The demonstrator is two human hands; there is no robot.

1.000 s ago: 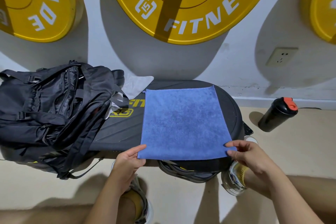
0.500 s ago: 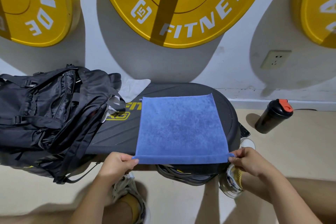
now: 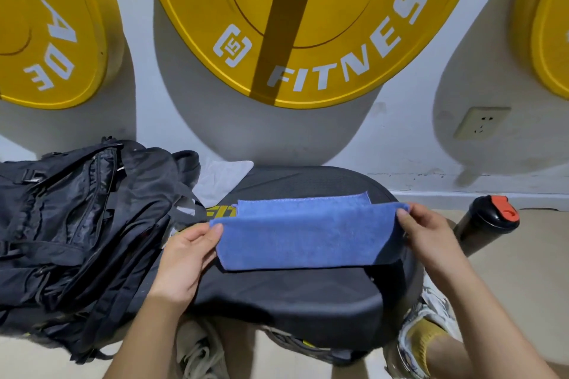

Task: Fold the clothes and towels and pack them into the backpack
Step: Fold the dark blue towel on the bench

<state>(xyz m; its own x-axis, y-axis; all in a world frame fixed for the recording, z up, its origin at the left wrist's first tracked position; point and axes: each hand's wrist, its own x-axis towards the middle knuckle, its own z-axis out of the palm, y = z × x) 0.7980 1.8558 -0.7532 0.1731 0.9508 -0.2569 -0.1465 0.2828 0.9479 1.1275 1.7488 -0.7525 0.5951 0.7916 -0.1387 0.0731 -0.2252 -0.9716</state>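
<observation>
Since half second ago: near edge of blue towel raised off counter and carried toward far edge, half-fold nearly laid. Raised corners pinched by left hand and right hand, held apart at towel's ends. Towel judged light, soft and limp, best gripped at corners. Backpack lies at left. "FITNES" read on yellow plate; counter's yellow lettering mostly hidden.
</observation>
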